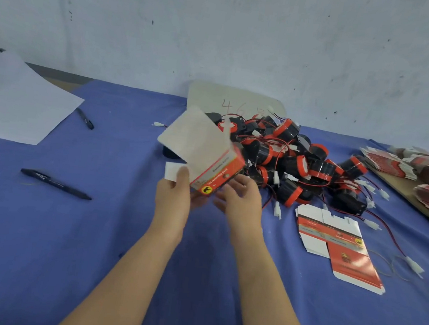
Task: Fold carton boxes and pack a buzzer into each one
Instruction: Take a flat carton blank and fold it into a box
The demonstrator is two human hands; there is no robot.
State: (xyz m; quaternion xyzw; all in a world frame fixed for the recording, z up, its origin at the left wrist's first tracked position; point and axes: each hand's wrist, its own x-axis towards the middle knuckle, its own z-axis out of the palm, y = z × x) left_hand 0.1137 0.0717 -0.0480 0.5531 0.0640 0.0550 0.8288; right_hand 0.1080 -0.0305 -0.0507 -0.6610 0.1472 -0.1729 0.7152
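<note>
The left hand (174, 198) has its grip pinched on the half-folded carton (204, 145). The right hand (242, 200) curls its fingers round the near end, above the table (65, 239), just left of the heaped buzzers (301, 164).

Pale scuffed wall (223, 29) at 12 o'clock, dark specks all over. Blue cloth (37, 249) covers the table, 9 through 3. Wood board (405, 188) at 3 o'clock. Flat, even light.

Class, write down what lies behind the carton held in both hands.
The buzzer pile, with a pale card leaning at the wall beyond. The carton covers the pile's left edge.
</note>
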